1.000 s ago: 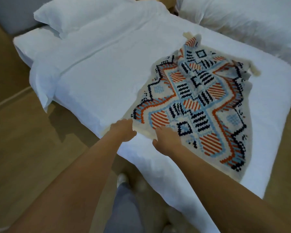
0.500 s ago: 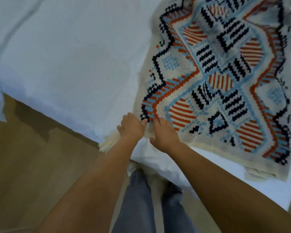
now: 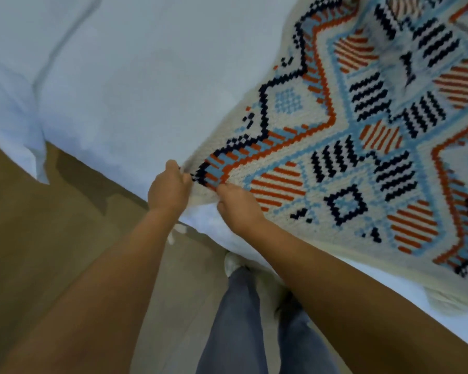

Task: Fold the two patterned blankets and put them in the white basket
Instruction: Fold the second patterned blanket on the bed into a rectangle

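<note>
One patterned blanket [image 3: 362, 157] — cream knit with navy, orange and light-blue geometric motifs — lies spread and unfolded on the white bed [image 3: 146, 76]. Its near corner is raised off the bedding, pinched between the left hand [image 3: 169, 188] and right hand [image 3: 238, 206].

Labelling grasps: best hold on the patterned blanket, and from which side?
Its near corner, approached from the person's side. The patterned blanket lies spread flat on the bed, so only its border offers a pinch; that corner reaches the edge, where left hand and right hand pinch it.
</note>
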Tool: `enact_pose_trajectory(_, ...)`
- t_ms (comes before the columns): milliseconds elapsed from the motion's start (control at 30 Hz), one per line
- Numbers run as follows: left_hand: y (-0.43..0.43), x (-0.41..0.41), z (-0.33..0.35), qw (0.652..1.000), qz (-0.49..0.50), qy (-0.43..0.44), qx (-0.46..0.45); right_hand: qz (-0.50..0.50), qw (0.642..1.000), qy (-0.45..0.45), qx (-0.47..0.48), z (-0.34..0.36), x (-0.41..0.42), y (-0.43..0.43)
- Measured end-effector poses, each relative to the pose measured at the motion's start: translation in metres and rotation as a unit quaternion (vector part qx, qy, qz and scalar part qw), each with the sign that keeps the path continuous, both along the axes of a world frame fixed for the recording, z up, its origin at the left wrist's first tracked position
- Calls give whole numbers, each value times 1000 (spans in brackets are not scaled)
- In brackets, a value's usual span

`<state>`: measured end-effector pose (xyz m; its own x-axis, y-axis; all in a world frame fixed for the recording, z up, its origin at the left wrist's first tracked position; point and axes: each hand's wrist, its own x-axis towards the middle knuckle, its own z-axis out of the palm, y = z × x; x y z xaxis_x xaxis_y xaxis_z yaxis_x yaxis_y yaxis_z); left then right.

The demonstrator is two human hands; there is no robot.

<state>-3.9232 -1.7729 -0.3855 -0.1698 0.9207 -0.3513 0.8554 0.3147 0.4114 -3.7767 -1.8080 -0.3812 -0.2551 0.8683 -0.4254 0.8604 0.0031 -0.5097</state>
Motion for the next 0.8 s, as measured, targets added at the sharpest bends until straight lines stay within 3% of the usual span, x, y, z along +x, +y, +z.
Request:
enact_pose_trajectory(133,-1,-21,0,994,-23,102,-35,-10,997,2,-82,-8,-32,-3)
enact_pose_trajectory(267,-7,11,-6,991,-78,104,-35,6,988,14,-152,-14,-14,-19)
enact_pose_trajectory(400,-28,54,-9,979,-182,72,-53,-23,993,8,-119,-13,33,-40)
enact_pose_trajectory(633,-63,141,1,936,-339,46,-79,-159,977,-93,-111,-1,168,-99)
enact_pose_trajectory(800,-103,229,9,888,-452,47,-75,-342,906,-236,-76,8,279,-168)
